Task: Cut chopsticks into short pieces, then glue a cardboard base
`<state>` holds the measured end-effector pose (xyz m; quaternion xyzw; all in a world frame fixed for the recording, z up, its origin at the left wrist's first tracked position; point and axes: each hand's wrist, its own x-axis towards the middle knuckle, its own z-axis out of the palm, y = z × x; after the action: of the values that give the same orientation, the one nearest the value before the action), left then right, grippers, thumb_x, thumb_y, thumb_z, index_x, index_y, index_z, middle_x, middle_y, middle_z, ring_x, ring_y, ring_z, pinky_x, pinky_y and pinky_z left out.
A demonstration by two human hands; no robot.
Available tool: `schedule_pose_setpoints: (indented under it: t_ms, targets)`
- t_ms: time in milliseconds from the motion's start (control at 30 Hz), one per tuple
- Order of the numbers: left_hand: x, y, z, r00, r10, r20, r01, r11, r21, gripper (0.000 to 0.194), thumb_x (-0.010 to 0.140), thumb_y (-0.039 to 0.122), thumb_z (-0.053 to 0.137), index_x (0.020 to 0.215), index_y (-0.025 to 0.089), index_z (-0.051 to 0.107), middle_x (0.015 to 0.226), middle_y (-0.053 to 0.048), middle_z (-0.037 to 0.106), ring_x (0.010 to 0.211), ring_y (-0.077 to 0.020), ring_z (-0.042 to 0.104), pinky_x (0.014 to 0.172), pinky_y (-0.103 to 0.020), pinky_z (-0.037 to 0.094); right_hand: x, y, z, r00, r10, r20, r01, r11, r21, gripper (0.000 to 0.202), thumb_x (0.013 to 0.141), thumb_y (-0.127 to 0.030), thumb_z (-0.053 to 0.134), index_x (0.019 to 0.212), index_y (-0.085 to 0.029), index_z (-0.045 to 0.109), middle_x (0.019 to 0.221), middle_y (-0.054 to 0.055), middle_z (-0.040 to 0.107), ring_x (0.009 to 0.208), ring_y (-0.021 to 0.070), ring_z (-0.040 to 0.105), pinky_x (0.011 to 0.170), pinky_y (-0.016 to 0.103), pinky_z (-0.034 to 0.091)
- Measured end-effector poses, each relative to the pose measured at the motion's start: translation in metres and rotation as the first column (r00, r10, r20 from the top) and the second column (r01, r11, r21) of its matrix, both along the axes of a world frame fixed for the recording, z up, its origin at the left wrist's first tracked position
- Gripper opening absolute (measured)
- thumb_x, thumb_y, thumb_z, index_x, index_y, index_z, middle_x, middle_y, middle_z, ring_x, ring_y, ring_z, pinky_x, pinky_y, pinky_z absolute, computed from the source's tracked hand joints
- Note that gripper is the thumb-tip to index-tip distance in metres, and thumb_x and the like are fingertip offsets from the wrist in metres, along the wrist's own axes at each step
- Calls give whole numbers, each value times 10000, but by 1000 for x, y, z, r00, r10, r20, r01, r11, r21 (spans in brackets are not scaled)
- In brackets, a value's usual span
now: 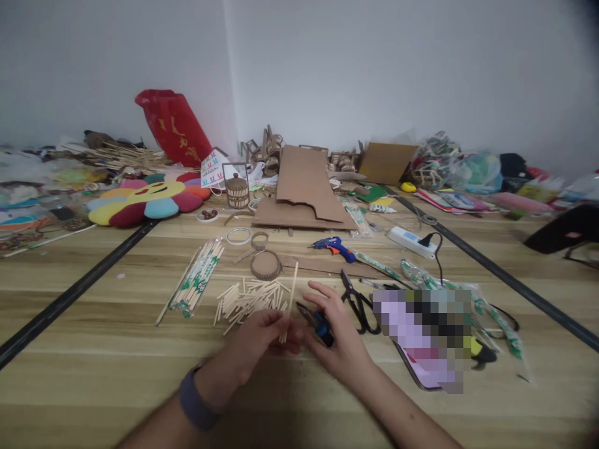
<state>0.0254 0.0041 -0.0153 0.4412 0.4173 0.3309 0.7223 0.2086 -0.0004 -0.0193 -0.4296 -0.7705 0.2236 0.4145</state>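
Note:
A thin wooden stick [294,284] stands nearly upright in my left hand [259,337], pinched between thumb and fingers. My right hand [334,333] is open, its fingers spread and its thumb near the left fingertips. Blue-handled pliers [319,324] show between that thumb and the fingers; whether the hand touches them I cannot tell. Just beyond my left hand lies a loose pile of short cut sticks [250,302]. Black-handled scissors [358,305] lie to the right of my right hand. A bundle of wrapped chopsticks [199,277] rests left of the pile.
Beyond the pile are a ring-shaped strip [266,265], a roll of tape [238,236] and a blue glue gun [334,247]. Cardboard sheets [304,181] and a small lidded wooden basket [237,190] stand farther back. A power strip [412,242] and a partly blurred phone [421,368] lie right.

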Motion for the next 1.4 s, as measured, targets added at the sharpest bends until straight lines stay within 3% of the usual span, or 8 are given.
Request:
schedule_pose_setpoints:
  t_ms: [233, 533, 633, 733, 833, 967, 1033, 1400]
  targets:
    - [8, 0, -6, 985, 161, 65, -159, 987, -33, 126, 621, 227, 639, 739, 186, 659, 741, 1, 657, 733, -175, 575, 662, -264, 436, -19, -9, -17, 989, -91, 118, 80, 992, 97, 719, 662, -91, 765, 1300, -220, 462, 1263, 161, 437, 1187, 316, 509, 938, 449, 518]
    - [15, -9, -7, 973, 232, -1, -232, 972, 32, 145, 675, 309, 629, 751, 185, 625, 744, -5, 658, 783, -196, 574, 721, -290, 445, -20, -5, -20, 987, -98, 129, 92, 994, 52, 708, 674, -125, 777, 1304, -217, 467, 1226, 146, 484, 1170, 313, 519, 966, 450, 493]
    - [13, -7, -3, 970, 235, -61, -231, 971, 69, 207, 694, 381, 644, 715, 179, 604, 708, -2, 641, 727, -186, 577, 683, -284, 443, -16, -3, -11, 995, -51, 81, 54, 998, -38, 723, 679, -163, 783, 1321, -223, 456, 1205, 134, 511, 1148, 304, 527, 964, 443, 476]
    - [5, -3, 3, 985, 152, -75, -145, 984, 101, 373, 719, 540, 657, 758, 170, 624, 724, -18, 668, 714, -189, 606, 704, -301, 469, -4, 0, 10, 999, -17, 32, 22, 984, -176, 485, 728, -251, 748, 1174, -218, 560, 1079, 93, 580, 1030, 275, 561, 904, 409, 476]
    - [-3, 1, 8, 980, 132, -147, -109, 982, 154, 450, 744, 612, 631, 779, 163, 633, 720, -39, 702, 716, -192, 629, 681, -286, 468, 15, 2, 31, 999, 29, 18, -18, 895, -445, 263, 803, -404, 666, 944, -186, 626, 865, 43, 604, 831, 221, 569, 771, 342, 474]
    - [-10, 3, 14, 964, 116, -239, -65, 975, 214, 466, 774, 617, 597, 837, 157, 646, 704, -48, 728, 692, -186, 633, 643, -269, 448, 35, 4, 40, 967, 183, -177, -254, 659, -708, 493, 817, -630, 581, 976, -164, 608, 762, 7, 558, 702, 154, 529, 632, 257, 434]
    - [-11, 3, 16, 965, 82, -250, -25, 975, 223, 451, 793, 601, 580, 854, 159, 647, 699, -45, 733, 689, -184, 635, 654, -272, 451, 38, 4, 38, 951, 249, -182, -299, 603, -739, 513, 820, -660, 561, 920, -159, 606, 735, 0, 530, 669, 135, 504, 600, 237, 414]
    - [-12, 0, 22, 959, 52, -280, 31, 958, 285, 366, 843, 521, 532, 836, 173, 648, 670, -25, 723, 656, -166, 606, 649, -263, 436, 35, 4, 41, 943, 331, -36, -247, 623, -742, 444, 824, -571, 589, 959, -150, 638, 759, 9, 520, 680, 129, 461, 567, 216, 397]
